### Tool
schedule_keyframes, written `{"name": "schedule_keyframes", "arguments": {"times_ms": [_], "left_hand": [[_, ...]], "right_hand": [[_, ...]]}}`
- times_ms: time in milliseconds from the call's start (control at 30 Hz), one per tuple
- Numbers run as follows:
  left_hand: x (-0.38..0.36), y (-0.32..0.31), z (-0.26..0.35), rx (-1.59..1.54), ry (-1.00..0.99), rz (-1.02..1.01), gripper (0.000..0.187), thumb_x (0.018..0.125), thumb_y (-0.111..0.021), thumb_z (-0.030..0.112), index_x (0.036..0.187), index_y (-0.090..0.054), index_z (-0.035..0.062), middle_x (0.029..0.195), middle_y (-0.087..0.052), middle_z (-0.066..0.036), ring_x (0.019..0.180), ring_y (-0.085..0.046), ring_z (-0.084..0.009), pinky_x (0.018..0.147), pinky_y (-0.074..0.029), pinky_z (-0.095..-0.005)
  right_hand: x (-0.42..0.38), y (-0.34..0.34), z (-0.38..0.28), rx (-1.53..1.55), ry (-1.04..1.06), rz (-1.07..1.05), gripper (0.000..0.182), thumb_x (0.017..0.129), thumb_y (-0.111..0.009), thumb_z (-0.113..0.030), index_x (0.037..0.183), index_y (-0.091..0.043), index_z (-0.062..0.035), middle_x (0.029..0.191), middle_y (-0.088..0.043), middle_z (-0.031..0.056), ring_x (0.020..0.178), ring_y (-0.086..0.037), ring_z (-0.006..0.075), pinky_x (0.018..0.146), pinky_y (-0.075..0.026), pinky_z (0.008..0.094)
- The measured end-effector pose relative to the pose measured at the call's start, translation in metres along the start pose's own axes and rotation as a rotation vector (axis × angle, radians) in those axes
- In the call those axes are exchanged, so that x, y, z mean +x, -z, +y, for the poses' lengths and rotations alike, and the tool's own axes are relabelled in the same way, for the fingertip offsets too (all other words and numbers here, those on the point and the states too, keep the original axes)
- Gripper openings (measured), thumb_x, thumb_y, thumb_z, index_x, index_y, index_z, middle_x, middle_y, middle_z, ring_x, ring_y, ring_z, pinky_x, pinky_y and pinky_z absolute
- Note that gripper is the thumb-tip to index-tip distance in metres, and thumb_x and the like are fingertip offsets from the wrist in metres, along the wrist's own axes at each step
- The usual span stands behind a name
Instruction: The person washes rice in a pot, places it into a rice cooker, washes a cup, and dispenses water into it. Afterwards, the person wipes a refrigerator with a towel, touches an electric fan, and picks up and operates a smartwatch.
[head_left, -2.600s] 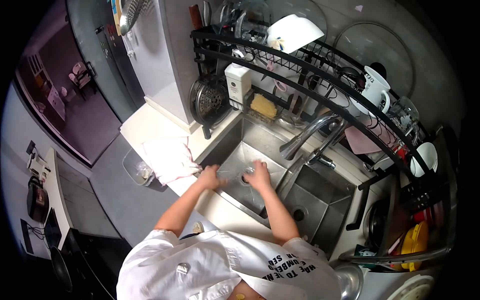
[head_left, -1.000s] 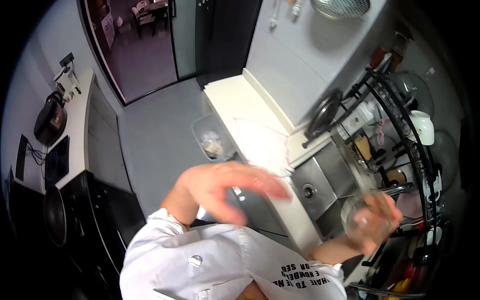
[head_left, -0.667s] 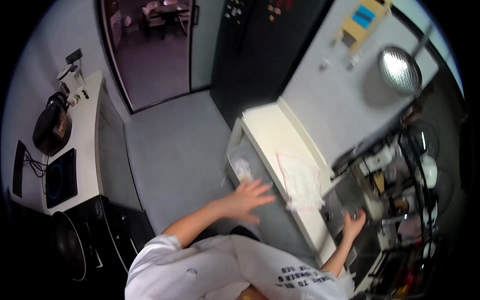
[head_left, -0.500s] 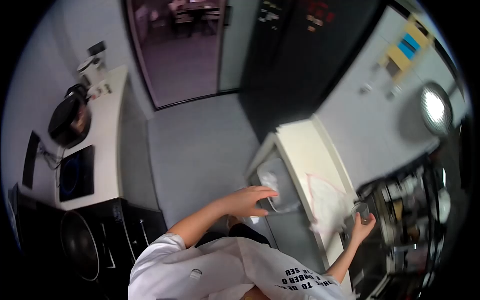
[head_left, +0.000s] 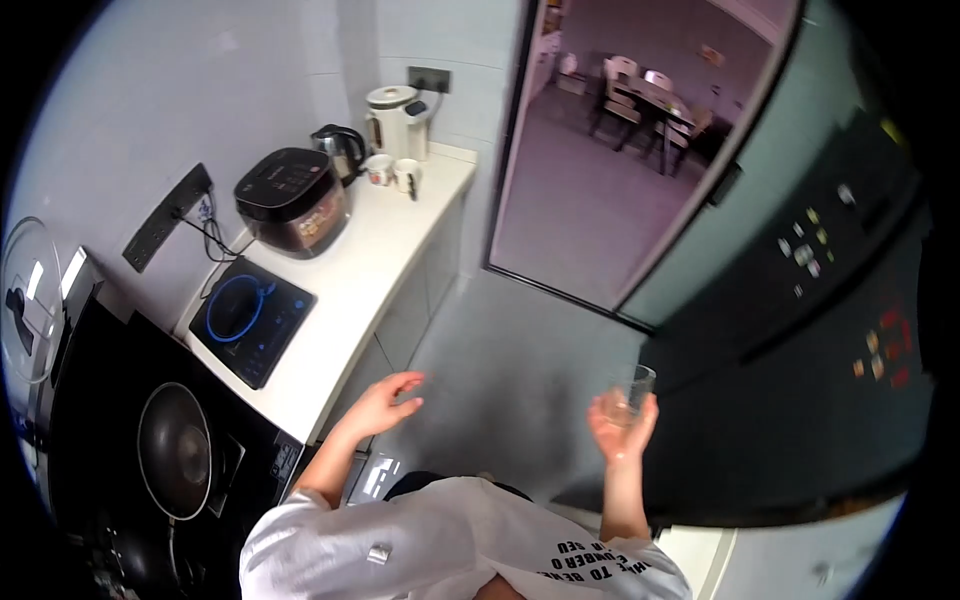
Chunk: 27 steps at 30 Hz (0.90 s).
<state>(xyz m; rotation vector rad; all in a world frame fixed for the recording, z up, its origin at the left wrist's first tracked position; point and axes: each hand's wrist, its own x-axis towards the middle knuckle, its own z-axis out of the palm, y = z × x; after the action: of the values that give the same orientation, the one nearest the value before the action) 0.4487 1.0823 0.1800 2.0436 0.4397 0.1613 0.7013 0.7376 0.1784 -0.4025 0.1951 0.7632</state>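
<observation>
1. I see the right hand [head_left: 624, 428] with its fingers clamped around a glass [head_left: 643, 379], whose rim shows above them.
2. The glass is above the floor [head_left: 530, 335], in front of the dark fridge [head_left: 790, 380].
3. I view the left hand [head_left: 383, 405] near the worktop [head_left: 385, 275], its fingers and thumb apart.
4. On the worktop I make out a hotplate [head_left: 250, 325], a cooker [head_left: 293, 195], a kettle [head_left: 340, 148] and two mugs [head_left: 379, 170].
5. A wok [head_left: 175, 450] sits beside the hotplate's end of the worktop.
</observation>
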Motion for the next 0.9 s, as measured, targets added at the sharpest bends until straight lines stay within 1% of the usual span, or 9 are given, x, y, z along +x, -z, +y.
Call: {"name": "schedule_keyframes", "arguments": {"times_ms": [33,200,400,500,567,667,767,867,900], "left_hand": [[0.003,0.014,-0.012,0.001,0.019,0.033,0.047,0.084,-0.066,0.016,0.127,-0.05,0.0048,0.12,-0.058,-0.011,0.106,-0.056,-0.0201,0.09,-0.046,-0.0315],[0.026,0.054,-0.071,-0.358,0.192,0.36,0.039,0.087,-0.061,0.004,0.124,-0.052,0.0033,0.114,-0.058,-0.004,0.103,-0.053,-0.0115,0.088,-0.045,-0.0259],[0.12,0.107,-0.127,-0.455,0.318,0.46,0.037,0.087,-0.06,0.002,0.124,-0.052,0.0031,0.113,-0.059,-0.005,0.099,-0.054,-0.0099,0.087,-0.044,-0.0242],[0.19,0.14,-0.127,-0.393,0.208,0.465,0.038,0.087,-0.061,0.004,0.124,-0.053,0.0039,0.114,-0.059,-0.003,0.104,-0.054,-0.0116,0.09,-0.043,-0.0259],[0.229,0.157,-0.106,-0.345,0.2,0.434,0.039,0.087,-0.061,0.004,0.125,-0.052,0.0044,0.114,-0.059,-0.003,0.105,-0.054,-0.0121,0.091,-0.043,-0.027],[0.279,0.178,-0.088,-0.277,0.167,0.322,0.04,0.086,-0.062,0.007,0.125,-0.053,0.006,0.117,-0.059,-0.006,0.11,-0.054,-0.0169,0.095,-0.043,-0.0321],[0.32,0.183,-0.099,-0.237,0.219,0.333,0.042,0.085,-0.064,0.013,0.125,-0.053,0.0053,0.117,-0.061,-0.008,0.107,-0.057,-0.02,0.086,-0.046,-0.0313],[0.345,0.172,-0.126,-0.264,0.312,0.536,0.043,0.084,-0.064,0.011,0.125,-0.053,0.0065,0.117,-0.06,-0.008,0.106,-0.057,-0.0205,0.087,-0.046,-0.0315],[0.354,0.169,-0.13,-0.28,0.364,0.599,0.043,0.084,-0.064,0.01,0.126,-0.053,0.0065,0.118,-0.06,-0.008,0.106,-0.057,-0.0204,0.087,-0.046,-0.032]], "right_hand": [[0.041,-0.021,0.022,-0.045,-0.115,0.059,0.065,0.079,-0.051,-0.067,0.096,-0.059,-0.0047,0.092,-0.062,0.0117,0.091,-0.061,0.0315,0.078,-0.05,0.0397],[0.226,-0.097,0.12,0.016,-0.6,-0.321,0.072,0.082,-0.044,-0.07,0.106,-0.059,-0.0031,0.104,-0.063,0.0121,0.092,-0.059,0.0262,0.077,-0.047,0.0355],[0.377,-0.174,0.171,-0.188,-0.475,-0.445,0.063,0.09,-0.045,-0.058,0.126,-0.051,-0.0066,0.117,-0.06,0.0123,0.101,-0.059,0.0255,0.086,-0.047,0.0374],[0.466,-0.188,0.173,-0.378,-0.407,-0.542,0.053,0.09,-0.058,-0.04,0.13,-0.046,-0.008,0.123,-0.056,0.0122,0.11,-0.055,0.0256,0.094,-0.045,0.0391],[0.531,-0.188,0.179,-0.681,-0.146,-0.541,0.057,0.083,-0.069,-0.017,0.131,-0.042,-0.0065,0.128,-0.05,0.0116,0.116,-0.051,0.0247,0.098,-0.041,0.038],[0.606,-0.208,0.188,-1.053,-0.039,-0.405,0.068,0.073,-0.075,-0.007,0.131,-0.04,-0.0051,0.128,-0.048,0.0105,0.118,-0.048,0.0229,0.099,-0.039,0.0362],[0.711,-0.198,0.21,-1.338,0.11,-0.492,0.075,0.069,-0.079,-0.009,0.132,-0.038,-0.0039,0.129,-0.046,0.0111,0.119,-0.046,0.0248,0.098,-0.04,0.0359],[0.785,-0.216,0.237,-1.629,0.346,-0.509,0.079,0.063,-0.083,-0.012,0.129,-0.041,-0.0009,0.126,-0.047,0.0121,0.117,-0.046,0.0246,0.096,-0.041,0.0346],[0.807,-0.219,0.247,-1.499,0.277,-0.496,0.079,0.061,-0.084,-0.013,0.127,-0.043,0.0016,0.122,-0.048,0.0128,0.114,-0.048,0.0246,0.095,-0.041,0.0353]]}}
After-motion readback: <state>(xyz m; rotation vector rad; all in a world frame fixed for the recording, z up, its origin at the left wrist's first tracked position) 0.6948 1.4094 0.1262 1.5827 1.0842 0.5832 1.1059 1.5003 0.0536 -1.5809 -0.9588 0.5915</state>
